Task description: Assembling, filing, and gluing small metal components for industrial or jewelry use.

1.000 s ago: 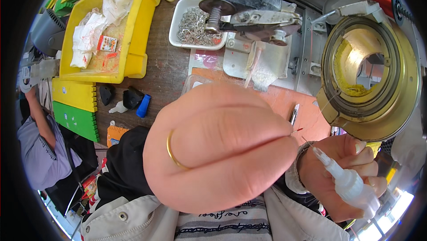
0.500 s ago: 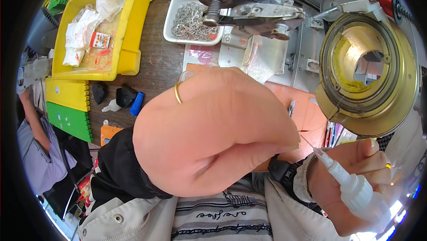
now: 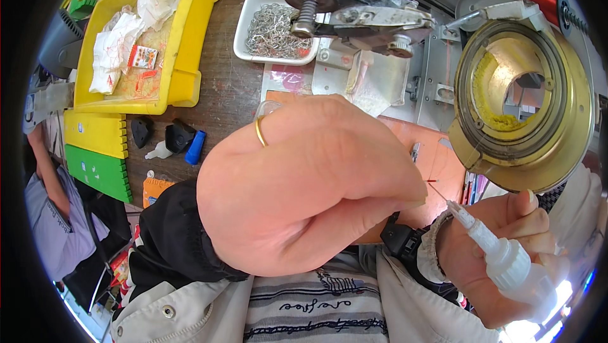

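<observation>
My left hand (image 3: 310,184), wearing a gold ring, fills the middle of the view with its back to me. Its fingers are pinched together, and whatever lies between them is hidden. A small thin red piece (image 3: 433,181) shows just beyond the fingertips. My right hand (image 3: 494,235), lower right, is wrapped round a white squeeze bottle (image 3: 510,266) with a fine needle nozzle. The bottle is tilted, its needle pointing up and left to the red piece, close to my left fingertips. I cannot tell whether they touch.
A white tray (image 3: 239,44) of metal hooks stands behind my left hand, beside a metal clamp device (image 3: 373,17). A brass-coloured round machine part (image 3: 570,108) is at right. A yellow bin (image 3: 190,58) and black-and-blue caps (image 3: 195,148) lie left. Another person's arm (image 3: 50,172) shows far left.
My left hand has shifted slightly to the right. The bottle in my right hand has moved a little, its needle now slightly higher, near the red piece.
</observation>
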`<state>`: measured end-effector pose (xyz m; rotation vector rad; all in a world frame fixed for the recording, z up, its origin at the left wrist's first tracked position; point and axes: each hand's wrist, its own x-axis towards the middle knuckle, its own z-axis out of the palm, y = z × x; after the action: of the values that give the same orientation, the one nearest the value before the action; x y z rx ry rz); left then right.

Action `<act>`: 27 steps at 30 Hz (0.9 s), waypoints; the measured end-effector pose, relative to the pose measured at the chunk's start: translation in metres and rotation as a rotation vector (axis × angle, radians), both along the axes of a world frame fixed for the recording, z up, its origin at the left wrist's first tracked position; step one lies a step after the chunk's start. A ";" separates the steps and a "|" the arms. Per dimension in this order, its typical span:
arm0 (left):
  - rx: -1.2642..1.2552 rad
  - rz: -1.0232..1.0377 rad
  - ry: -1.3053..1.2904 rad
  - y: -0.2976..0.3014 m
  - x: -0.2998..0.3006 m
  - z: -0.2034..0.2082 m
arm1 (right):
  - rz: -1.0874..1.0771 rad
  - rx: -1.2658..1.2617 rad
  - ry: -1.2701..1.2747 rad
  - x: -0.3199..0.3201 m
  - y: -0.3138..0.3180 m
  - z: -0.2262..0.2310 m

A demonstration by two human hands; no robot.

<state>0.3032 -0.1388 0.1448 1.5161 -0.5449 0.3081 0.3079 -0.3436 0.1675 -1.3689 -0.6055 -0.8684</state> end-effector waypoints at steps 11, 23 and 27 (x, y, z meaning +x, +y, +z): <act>-0.022 -0.010 -0.008 0.001 0.000 0.002 | 0.091 -0.202 -0.031 0.001 -0.036 0.000; 0.051 0.023 0.051 -0.002 -0.005 0.012 | 0.258 0.121 0.375 -0.012 -0.030 0.051; 0.140 0.124 -0.003 -0.002 -0.012 0.007 | 0.229 -0.136 0.406 -0.032 -0.047 0.058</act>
<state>0.2914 -0.1412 0.1518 1.6893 -0.4843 0.3743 0.2760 -0.3905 0.2253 -1.5111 -0.4975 -0.3550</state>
